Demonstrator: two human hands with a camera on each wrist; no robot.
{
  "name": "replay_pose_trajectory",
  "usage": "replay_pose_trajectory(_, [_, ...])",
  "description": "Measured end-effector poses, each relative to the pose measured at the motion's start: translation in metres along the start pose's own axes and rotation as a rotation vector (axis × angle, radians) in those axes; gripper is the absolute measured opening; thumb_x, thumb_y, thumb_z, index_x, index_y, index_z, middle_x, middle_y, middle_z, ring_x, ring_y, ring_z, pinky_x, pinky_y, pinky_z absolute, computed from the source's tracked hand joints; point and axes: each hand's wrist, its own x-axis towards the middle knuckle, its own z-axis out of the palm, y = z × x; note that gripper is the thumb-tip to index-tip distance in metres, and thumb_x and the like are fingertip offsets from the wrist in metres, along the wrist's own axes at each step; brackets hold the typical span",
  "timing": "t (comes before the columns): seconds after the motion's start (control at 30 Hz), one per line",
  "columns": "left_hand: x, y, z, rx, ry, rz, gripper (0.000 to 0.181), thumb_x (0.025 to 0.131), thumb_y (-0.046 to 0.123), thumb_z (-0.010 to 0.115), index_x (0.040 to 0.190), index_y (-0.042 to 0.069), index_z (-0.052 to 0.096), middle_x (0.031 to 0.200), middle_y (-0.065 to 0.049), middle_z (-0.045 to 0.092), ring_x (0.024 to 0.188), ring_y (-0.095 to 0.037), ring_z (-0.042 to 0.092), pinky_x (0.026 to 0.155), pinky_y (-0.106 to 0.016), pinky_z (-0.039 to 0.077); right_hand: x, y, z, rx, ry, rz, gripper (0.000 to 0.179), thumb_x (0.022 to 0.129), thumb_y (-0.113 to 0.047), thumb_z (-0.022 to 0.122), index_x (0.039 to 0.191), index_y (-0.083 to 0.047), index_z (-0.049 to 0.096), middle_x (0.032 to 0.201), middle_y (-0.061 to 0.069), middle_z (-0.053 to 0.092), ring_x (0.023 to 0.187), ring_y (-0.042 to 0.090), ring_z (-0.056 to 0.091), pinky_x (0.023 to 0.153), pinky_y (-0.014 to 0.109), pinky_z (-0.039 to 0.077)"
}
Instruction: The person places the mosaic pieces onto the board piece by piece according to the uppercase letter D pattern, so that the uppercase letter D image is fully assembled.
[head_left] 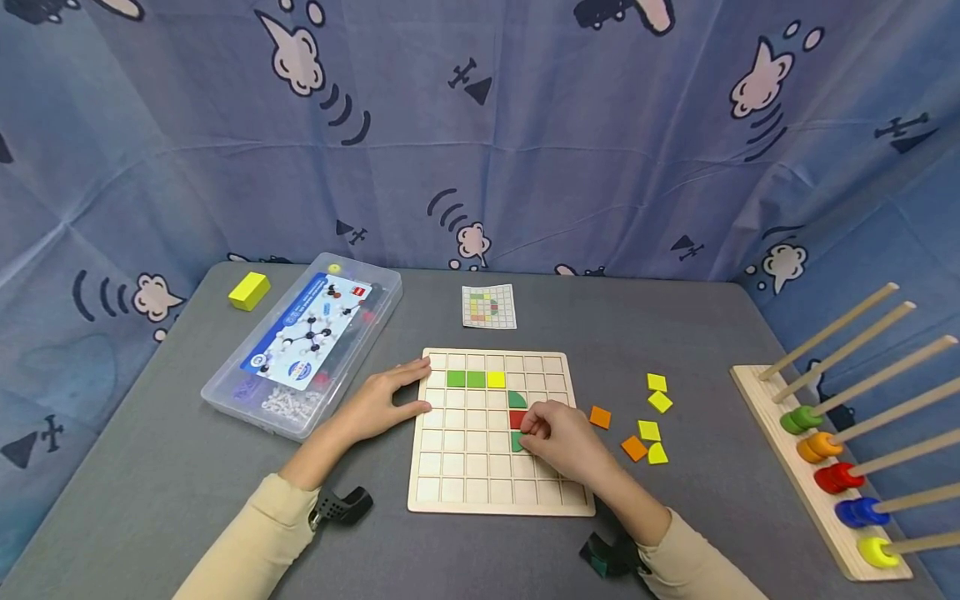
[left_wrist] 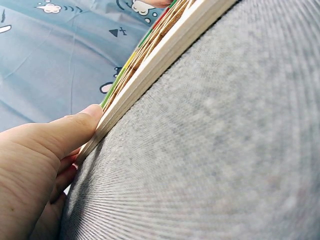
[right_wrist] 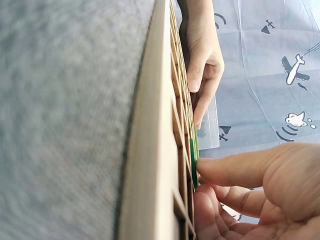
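Observation:
A square wooden grid board (head_left: 465, 492) lies on the grey table. In its cells are two green square tiles (head_left: 466, 379), a yellow tile (head_left: 496, 380), a rounded green tile (head_left: 517, 400) and a red tile (head_left: 517, 420). My right hand (head_left: 558, 437) has its fingers curled over the board, thumb and fingertips pinching another green tile (right_wrist: 194, 162) below the red one. My left hand (head_left: 382, 404) rests against the board's left edge, fingers and thumb extended; its thumb (left_wrist: 82, 125) touches the edge in the left wrist view.
Loose yellow tiles (head_left: 648, 431) and orange tiles (head_left: 633, 448) lie right of the board. A pattern card (head_left: 489, 307) is behind it. A clear plastic box (head_left: 300, 346) and yellow block (head_left: 249, 291) sit left. A wooden peg stand with coloured rings (head_left: 825, 475) occupies the right.

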Motion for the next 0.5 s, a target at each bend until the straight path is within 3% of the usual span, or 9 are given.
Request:
replay_pose_trajectory(0.23, [0.0, 0.0005, -0.0004, -0.002, 0.001, 0.004, 0.059, 0.085, 0.031, 0.07, 0.135, 0.005, 0.053, 0.145, -0.008, 0.046, 0.134, -0.034, 0.041, 0.113, -0.047, 0.031, -0.0006, -0.0005, 0.0, -0.008, 0.006, -0.02, 0.015, 0.077, -0.007, 0.076, 0.075, -0.013, 0.062, 0.071, -0.004, 0.053, 0.064, 0.007, 0.048, 0.056, 0.019, 0.042])
replay_pose_trajectory(0.5, [-0.0003, 0.0004, -0.0005, -0.003, -0.004, 0.002, 0.059, 0.086, 0.032, 0.07, 0.136, 0.006, 0.053, 0.145, -0.007, 0.045, 0.134, -0.034, 0.04, 0.113, -0.047, 0.032, -0.0051, 0.0006, -0.0076, 0.062, -0.069, -0.049, 0.013, 0.079, -0.009, 0.074, 0.088, -0.009, 0.065, 0.079, -0.004, 0.057, 0.071, 0.009, 0.052, 0.061, 0.019, 0.046])
